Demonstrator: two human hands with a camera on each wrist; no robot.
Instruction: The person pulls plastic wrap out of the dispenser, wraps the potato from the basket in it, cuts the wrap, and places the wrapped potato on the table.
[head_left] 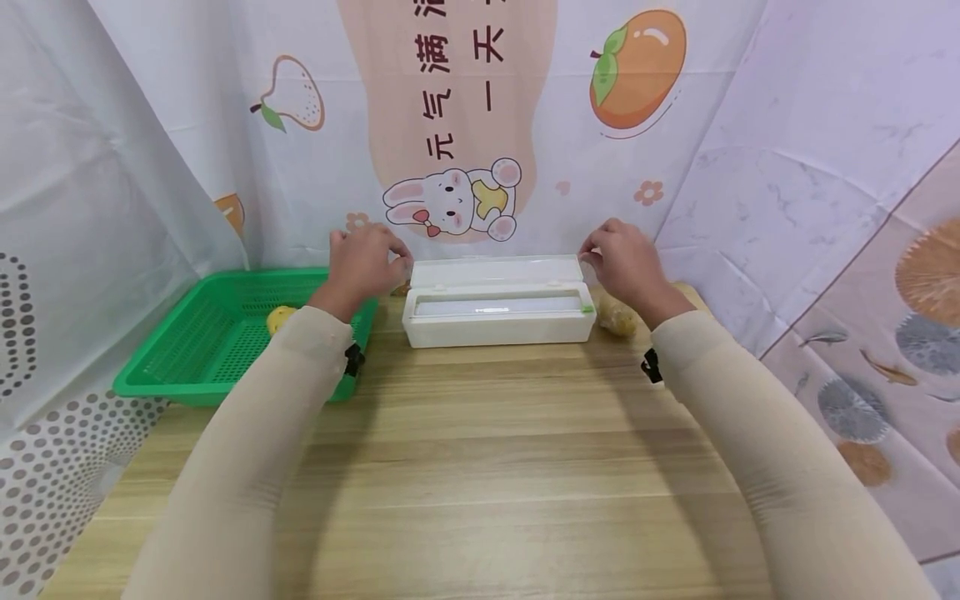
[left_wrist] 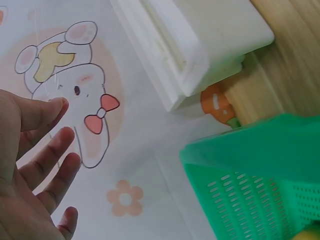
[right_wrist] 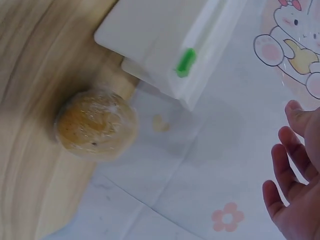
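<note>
A long white cling film dispenser box (head_left: 498, 332) lies at the back of the table with its lid (head_left: 497, 272) raised. Inside the slot a pale roll shows, and a small green slider (right_wrist: 185, 62) sits at the right end. My left hand (head_left: 367, 265) is at the lid's left end, thumb and index fingertip pinched together. Beyond the right end, my right hand (head_left: 624, 260) pinches likewise. Faint shiny streaks of clear cling film (left_wrist: 58, 80) show by the left fingertips; most of the sheet is too transparent to make out. The other fingers are loosely spread.
A green perforated basket (head_left: 225, 333) stands on the left, holding a yellow roundish item (head_left: 279, 318). Right of the box lies a film-wrapped, potato-like item (right_wrist: 97, 125). A printed curtain (head_left: 300, 183) hangs close behind the box. Wooden tabletop (head_left: 487, 467) extends in front.
</note>
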